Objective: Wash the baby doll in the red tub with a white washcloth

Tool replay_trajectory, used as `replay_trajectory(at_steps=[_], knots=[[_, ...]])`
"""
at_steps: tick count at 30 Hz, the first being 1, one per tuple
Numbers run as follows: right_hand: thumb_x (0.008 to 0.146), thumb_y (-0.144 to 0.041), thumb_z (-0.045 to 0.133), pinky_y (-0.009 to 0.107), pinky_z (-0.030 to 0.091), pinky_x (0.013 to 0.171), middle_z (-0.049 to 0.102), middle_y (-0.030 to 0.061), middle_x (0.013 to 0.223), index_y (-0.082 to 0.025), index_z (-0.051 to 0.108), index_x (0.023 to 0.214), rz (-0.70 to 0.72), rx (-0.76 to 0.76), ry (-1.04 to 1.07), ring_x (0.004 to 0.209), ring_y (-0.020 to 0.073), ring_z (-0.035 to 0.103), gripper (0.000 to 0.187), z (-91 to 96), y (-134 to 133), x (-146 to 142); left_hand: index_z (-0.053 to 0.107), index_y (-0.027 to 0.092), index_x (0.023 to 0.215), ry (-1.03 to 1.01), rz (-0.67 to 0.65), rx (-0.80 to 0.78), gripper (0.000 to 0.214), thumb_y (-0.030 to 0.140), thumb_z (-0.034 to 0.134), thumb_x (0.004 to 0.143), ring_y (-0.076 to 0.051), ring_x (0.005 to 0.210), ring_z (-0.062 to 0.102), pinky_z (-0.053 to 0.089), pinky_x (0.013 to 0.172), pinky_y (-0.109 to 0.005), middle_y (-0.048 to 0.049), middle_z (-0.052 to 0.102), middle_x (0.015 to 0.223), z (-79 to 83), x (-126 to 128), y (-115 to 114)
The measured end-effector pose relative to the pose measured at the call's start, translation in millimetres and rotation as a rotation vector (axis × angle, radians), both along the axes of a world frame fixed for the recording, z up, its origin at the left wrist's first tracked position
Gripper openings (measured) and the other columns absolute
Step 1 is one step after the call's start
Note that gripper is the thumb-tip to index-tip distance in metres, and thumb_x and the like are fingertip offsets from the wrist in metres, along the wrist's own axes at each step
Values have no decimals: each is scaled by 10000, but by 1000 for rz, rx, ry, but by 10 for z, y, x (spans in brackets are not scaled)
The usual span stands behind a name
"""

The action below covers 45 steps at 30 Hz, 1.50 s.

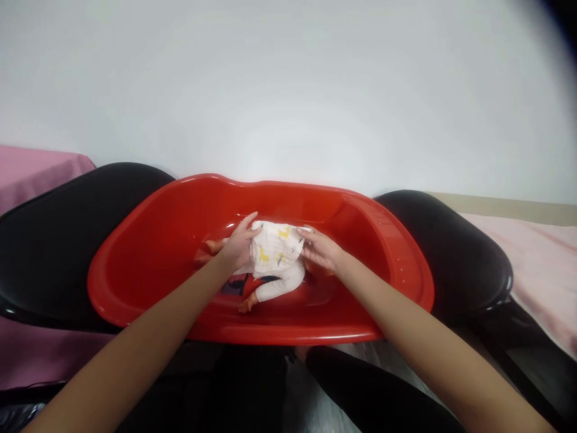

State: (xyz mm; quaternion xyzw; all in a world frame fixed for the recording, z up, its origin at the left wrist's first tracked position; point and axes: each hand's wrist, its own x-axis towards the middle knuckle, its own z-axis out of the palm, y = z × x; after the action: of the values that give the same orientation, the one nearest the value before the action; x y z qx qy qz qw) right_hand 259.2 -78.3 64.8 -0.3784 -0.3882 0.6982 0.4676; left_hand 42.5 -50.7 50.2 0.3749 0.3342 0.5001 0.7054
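Observation:
A doll (pixel 283 284) in white clothes lies in a red baby bathtub (pixel 135 270). Over its body is a white cloth (pixel 274 248) printed with yellow animals and small dark figures. My left hand (pixel 241 243) pinches the cloth at its upper left, thumb on top. At the opposite edge, my right hand (pixel 321 248) grips the cloth between thumb and fingers. Two of the doll's limbs stick out to the left, their ends bare. Its head cannot be made out; part of the doll is hidden by the cloth and my right hand.
The tub stands between a black seat (pixel 58 240) on the left and another black seat (pixel 455 258) on the right. Behind it rises a white wall (pixel 288 90). Pink fabric (pixel 40 171) covers a surface at the left; paler pink fabric (pixel 545 258) lies at the right.

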Motion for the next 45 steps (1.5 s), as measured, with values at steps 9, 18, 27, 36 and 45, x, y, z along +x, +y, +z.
replay_trajectory(at_steps=[9,18,27,36,45], knots=[[907,-331,583,270,583,779,676,119,1067,-120,577,1154,98,-287,-51,880,150,676,326,57,-26,5,269,260,1494,-63,-25,18,748,142,596,832,-211,1134,583,434,1023,-434,-109,561,1253,-62,-13,30],[658,-114,729,398,525,938,682,57,1109,-204,591,1142,-46,33,-14,966,199,655,511,107,-66,-60,239,247,1512,-36,-128,48,807,192,631,808,-241,1113,609,432,1021,-462,-115,602,1250,-31,-23,-14],[598,-153,820,414,507,966,609,94,1258,-232,458,1355,-10,120,-220,1090,238,618,842,149,-129,-84,357,252,1449,-96,-176,66,908,27,674,628,-238,1068,623,454,985,-425,-72,649,1175,-52,-35,-2],[599,-153,777,418,541,884,622,124,1240,-188,501,1326,17,75,-388,978,249,659,779,216,-132,-74,409,262,1408,-158,-70,65,794,57,658,683,-218,1023,628,443,977,-415,-79,631,1145,-99,-52,58],[681,-275,765,365,550,832,650,98,1165,-194,535,1306,-219,172,-596,966,236,654,670,154,-33,71,576,179,1125,371,411,260,489,15,589,664,-125,818,553,472,826,-292,-17,523,917,-262,-146,278]])
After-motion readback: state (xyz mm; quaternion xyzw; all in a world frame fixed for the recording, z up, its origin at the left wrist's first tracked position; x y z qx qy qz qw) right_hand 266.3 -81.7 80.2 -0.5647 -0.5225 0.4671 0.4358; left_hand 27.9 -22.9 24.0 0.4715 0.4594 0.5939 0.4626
